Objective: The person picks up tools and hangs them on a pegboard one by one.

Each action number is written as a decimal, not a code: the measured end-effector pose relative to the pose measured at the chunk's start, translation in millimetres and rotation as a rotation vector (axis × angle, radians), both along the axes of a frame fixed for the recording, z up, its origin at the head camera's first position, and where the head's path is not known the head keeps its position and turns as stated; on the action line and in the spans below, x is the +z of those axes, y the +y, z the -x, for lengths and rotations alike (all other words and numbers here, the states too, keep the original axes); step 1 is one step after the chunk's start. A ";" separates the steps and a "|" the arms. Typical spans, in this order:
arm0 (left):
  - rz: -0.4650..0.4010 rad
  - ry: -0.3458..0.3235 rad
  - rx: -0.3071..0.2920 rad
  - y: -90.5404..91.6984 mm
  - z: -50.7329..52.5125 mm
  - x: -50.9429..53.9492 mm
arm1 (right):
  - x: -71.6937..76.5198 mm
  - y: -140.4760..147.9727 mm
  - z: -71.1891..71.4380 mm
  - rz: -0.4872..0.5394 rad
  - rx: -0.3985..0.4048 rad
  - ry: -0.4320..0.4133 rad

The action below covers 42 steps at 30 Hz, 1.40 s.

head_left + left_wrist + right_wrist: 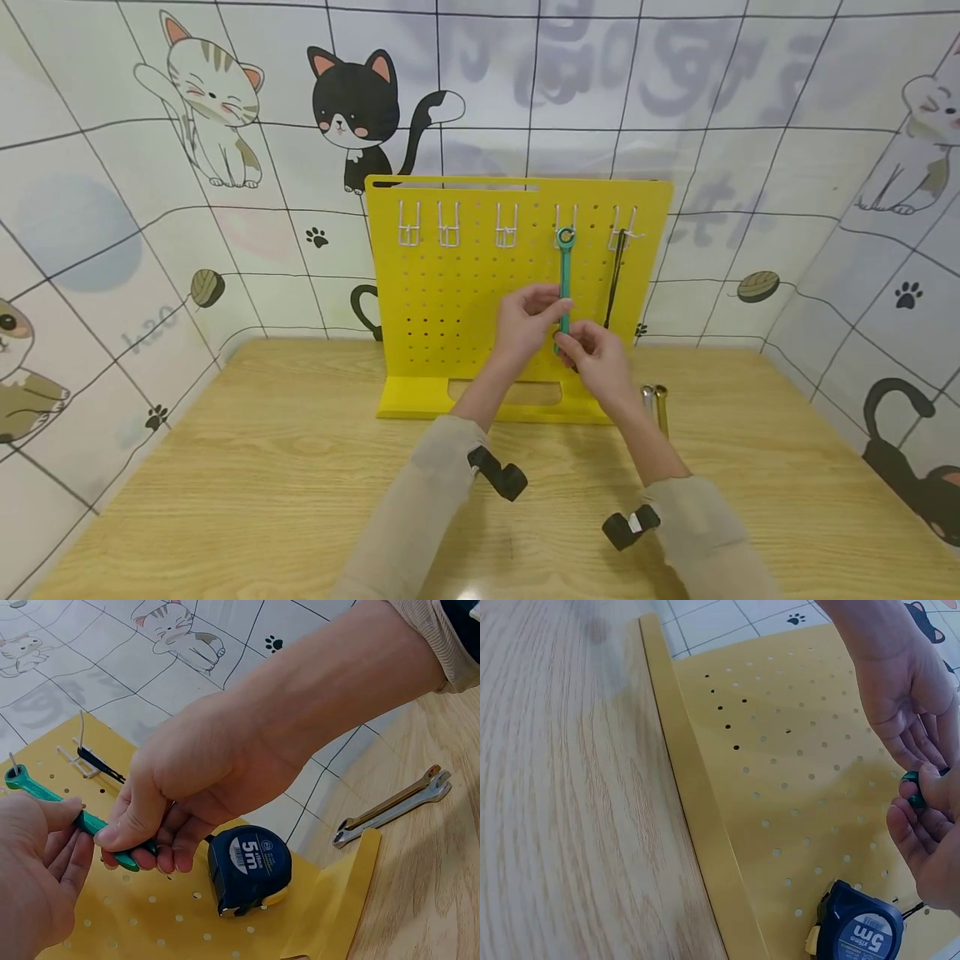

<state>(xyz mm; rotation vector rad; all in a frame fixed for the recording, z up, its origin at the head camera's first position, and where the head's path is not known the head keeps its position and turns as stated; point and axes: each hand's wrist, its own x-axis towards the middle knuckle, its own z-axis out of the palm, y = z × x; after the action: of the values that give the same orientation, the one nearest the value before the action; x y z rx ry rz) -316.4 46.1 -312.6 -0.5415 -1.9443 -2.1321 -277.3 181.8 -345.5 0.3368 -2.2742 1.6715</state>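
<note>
A green wrench (565, 275) stands upright before the yellow pegboard (465, 283), its ring end at the fourth hook (558, 215). In the left wrist view a white prong appears to pass through that ring. My left hand (522, 321) pinches the wrench around mid-shaft. Lower down, my right hand (597, 362) grips its bottom end, whose tip the fingers partly hide. Beside the right hand, a dark blue tape measure (250, 868) rests against the board; its black strap (615, 279) loops over the fifth hook (624, 225).
A silver wrench (405, 814) and a gold wrench (394, 796) lie side by side on the wooden table (300, 467), right of the board's base. Three more white hooks (448, 225) line the board's upper left. A cat-printed cloth (285, 167) surrounds the table.
</note>
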 end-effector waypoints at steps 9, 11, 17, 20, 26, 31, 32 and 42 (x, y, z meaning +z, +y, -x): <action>0.013 -0.015 0.032 3.1 10.1 -1.1 | -3.8 -1.2 12.3 0.005 -0.028 -0.033; 0.009 -0.017 0.041 3.0 12.4 -2.1 | -5.0 -2.1 16.0 0.005 -0.025 -0.039; 0.004 -0.022 0.066 2.6 16.8 -3.8 | -7.4 -4.9 24.1 0.026 -0.040 -0.059; 0.015 -0.015 0.080 2.7 18.6 -3.5 | -7.5 -6.2 27.1 0.036 -0.054 -0.074; 0.059 0.018 0.105 2.9 23.4 -4.1 | -6.2 -7.5 32.8 0.075 -0.068 -0.133; 0.093 0.039 0.108 3.5 26.8 -4.6 | -3.7 -6.5 33.6 0.106 -0.076 -0.169; 0.093 0.043 0.104 3.8 27.3 -4.7 | -3.5 -5.8 33.5 0.103 -0.077 -0.170; 0.079 0.047 0.106 7.2 28.5 -7.2 | -7.3 -1.4 33.7 0.162 -0.098 -0.115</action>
<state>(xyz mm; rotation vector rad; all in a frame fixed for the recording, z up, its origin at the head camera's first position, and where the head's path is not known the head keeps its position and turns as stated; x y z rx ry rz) -344.9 53.2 -319.7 -0.4868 -1.9925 -1.9687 -311.0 180.4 -352.8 0.0927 -2.1765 1.8524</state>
